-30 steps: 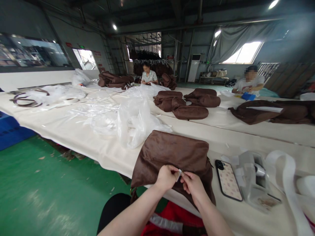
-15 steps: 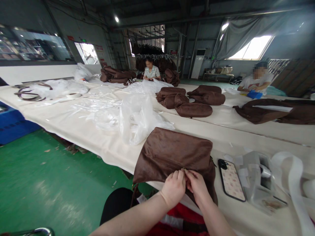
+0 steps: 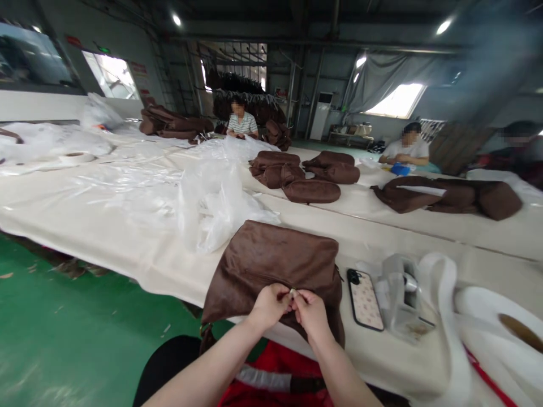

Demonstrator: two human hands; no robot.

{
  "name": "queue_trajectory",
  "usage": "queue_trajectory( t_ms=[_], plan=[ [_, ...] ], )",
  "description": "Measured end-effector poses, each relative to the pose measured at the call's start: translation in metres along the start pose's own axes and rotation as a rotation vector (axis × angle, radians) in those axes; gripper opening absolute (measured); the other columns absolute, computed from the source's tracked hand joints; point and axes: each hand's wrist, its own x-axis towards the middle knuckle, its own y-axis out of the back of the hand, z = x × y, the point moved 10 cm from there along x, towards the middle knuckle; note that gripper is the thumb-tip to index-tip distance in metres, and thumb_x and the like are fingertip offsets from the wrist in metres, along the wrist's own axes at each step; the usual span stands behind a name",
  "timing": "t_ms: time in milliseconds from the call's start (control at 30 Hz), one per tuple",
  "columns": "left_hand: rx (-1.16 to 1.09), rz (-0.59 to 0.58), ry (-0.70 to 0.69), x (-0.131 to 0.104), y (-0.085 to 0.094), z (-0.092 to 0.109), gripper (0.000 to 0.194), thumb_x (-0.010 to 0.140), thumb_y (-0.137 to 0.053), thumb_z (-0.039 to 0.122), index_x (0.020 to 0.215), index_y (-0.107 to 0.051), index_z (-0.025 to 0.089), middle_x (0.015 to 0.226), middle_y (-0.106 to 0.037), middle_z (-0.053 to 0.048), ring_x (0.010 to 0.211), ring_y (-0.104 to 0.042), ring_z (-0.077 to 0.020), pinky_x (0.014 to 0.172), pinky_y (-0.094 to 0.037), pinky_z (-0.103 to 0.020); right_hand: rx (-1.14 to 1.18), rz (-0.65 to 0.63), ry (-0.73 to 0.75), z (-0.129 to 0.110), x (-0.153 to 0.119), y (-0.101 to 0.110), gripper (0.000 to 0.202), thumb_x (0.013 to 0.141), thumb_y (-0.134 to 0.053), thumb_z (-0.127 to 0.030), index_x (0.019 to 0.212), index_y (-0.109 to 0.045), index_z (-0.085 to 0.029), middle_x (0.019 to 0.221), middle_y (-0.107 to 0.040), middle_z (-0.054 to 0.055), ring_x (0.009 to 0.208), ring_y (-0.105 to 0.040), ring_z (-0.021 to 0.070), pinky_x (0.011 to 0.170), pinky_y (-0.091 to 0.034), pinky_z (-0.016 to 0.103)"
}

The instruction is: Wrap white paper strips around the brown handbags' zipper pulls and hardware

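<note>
A brown leather-like bag [image 3: 275, 254] lies at the near edge of the cream-covered table [image 3: 169, 271], partly hanging over it. My left hand [image 3: 271, 305] and my right hand [image 3: 309, 310] meet over the bag's lower middle. The fingers of both are closed in a pinch around a small pale or metallic piece, too small to identify. The fingertips of the two hands nearly touch, and they hide part of the bag below.
Right of the bag lie a patterned phone [image 3: 365, 299], a clear plastic box [image 3: 403, 294] and a white tape roll [image 3: 500, 316]. Clear plastic bags [image 3: 212, 203] and brown bags [image 3: 311, 191] are farther back. People [image 3: 242, 121] sit across the table.
The view has swung to the right, so things appear farther left. My left hand has turned, and its thumb and fingertips now show at the small piece.
</note>
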Motion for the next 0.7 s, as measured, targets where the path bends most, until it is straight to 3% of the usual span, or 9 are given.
queue_trajectory(
  t_ms=[67,133,167,233,300,333,400,533,700],
  plan=[
    [-0.040,-0.013,0.015,0.002,-0.001,-0.004,0.032,0.073,-0.058,0.046,0.073,-0.063,0.015,0.063,-0.064,-0.002,0.054,-0.058,-0.0127,0.054,-0.048,-0.024,-0.052,-0.023,0.006,-0.011,-0.006,0.011,0.040,0.076,-0.057,-0.056,0.067,-0.064,-0.018,0.049,-0.055,-0.002,0.032,-0.040,0.0084,0.034,-0.025,0.022],
    [-0.089,0.008,0.075,0.005,0.003,-0.015,0.038,0.066,-0.063,0.051,0.077,-0.063,0.014,0.063,-0.063,-0.002,0.053,-0.058,-0.0126,0.055,-0.048,-0.024,-0.164,0.046,0.083,-0.034,-0.017,0.047,0.037,0.079,-0.056,-0.053,0.077,-0.069,-0.019,0.057,-0.063,0.001,0.041,-0.051,0.0124,0.039,-0.035,0.023],
    [-0.112,0.020,0.104,0.006,0.004,-0.020,0.041,0.064,-0.064,0.053,0.078,-0.063,0.014,0.062,-0.062,-0.001,0.053,-0.057,-0.0124,0.054,-0.048,-0.024,-0.250,0.140,0.152,-0.050,-0.026,0.076,0.036,0.081,-0.054,-0.051,0.083,-0.070,-0.020,0.065,-0.067,0.003,0.050,-0.057,0.0151,0.046,-0.042,0.025],
    [-0.137,0.033,0.141,0.009,0.007,-0.027,0.045,0.060,-0.067,0.056,0.077,-0.062,0.015,0.060,-0.060,0.000,0.051,-0.056,-0.0117,0.053,-0.048,-0.024,-0.478,0.489,0.336,-0.087,-0.057,0.155,0.034,0.082,-0.053,-0.048,0.091,-0.071,-0.021,0.087,-0.072,0.007,0.077,-0.065,0.0211,0.070,-0.049,0.030],
    [-0.127,0.022,0.135,0.009,0.006,-0.027,0.046,0.060,-0.066,0.058,0.076,-0.062,0.015,0.060,-0.059,0.001,0.051,-0.055,-0.0112,0.052,-0.046,-0.023,-0.657,0.842,0.345,-0.101,-0.091,0.234,0.036,0.083,-0.051,-0.047,0.094,-0.071,-0.020,0.096,-0.071,0.010,0.082,-0.064,0.0238,0.078,-0.047,0.034],
    [-0.115,0.015,0.126,0.009,0.006,-0.026,0.046,0.060,-0.066,0.058,0.075,-0.062,0.016,0.060,-0.059,0.002,0.051,-0.055,-0.0111,0.052,-0.046,-0.022,-0.744,0.952,0.289,-0.100,-0.101,0.267,0.037,0.082,-0.051,-0.048,0.094,-0.072,-0.020,0.096,-0.071,0.011,0.077,-0.064,0.0237,0.075,-0.047,0.035],
    [-0.092,0.008,0.103,0.008,0.006,-0.022,0.045,0.062,-0.064,0.059,0.074,-0.061,0.016,0.061,-0.059,0.002,0.051,-0.055,-0.0110,0.052,-0.046,-0.022,-0.833,0.976,0.200,-0.086,-0.104,0.313,0.039,0.078,-0.056,-0.052,0.088,-0.073,-0.020,0.102,-0.070,0.013,0.084,-0.063,0.0278,0.079,-0.045,0.039],
    [-0.061,0.000,0.086,0.007,0.006,-0.020,0.045,0.063,-0.062,0.060,0.073,-0.060,0.016,0.061,-0.059,0.001,0.052,-0.055,-0.0116,0.052,-0.045,-0.022,-0.518,0.732,0.010,-0.028,-0.081,0.344,0.037,0.067,-0.066,-0.055,0.080,-0.075,-0.022,0.092,-0.074,0.009,0.096,-0.064,0.0307,0.088,-0.045,0.041],
    [-0.058,0.004,0.086,0.008,0.005,-0.023,0.044,0.066,-0.061,0.060,0.076,-0.060,0.017,0.063,-0.058,0.001,0.054,-0.055,-0.0120,0.053,-0.045,-0.022,-0.081,0.772,0.054,-0.004,-0.076,0.341,0.037,0.055,-0.079,-0.047,0.078,-0.075,-0.018,0.084,-0.075,0.006,0.090,-0.066,0.0278,0.085,-0.049,0.038]
  ],
)
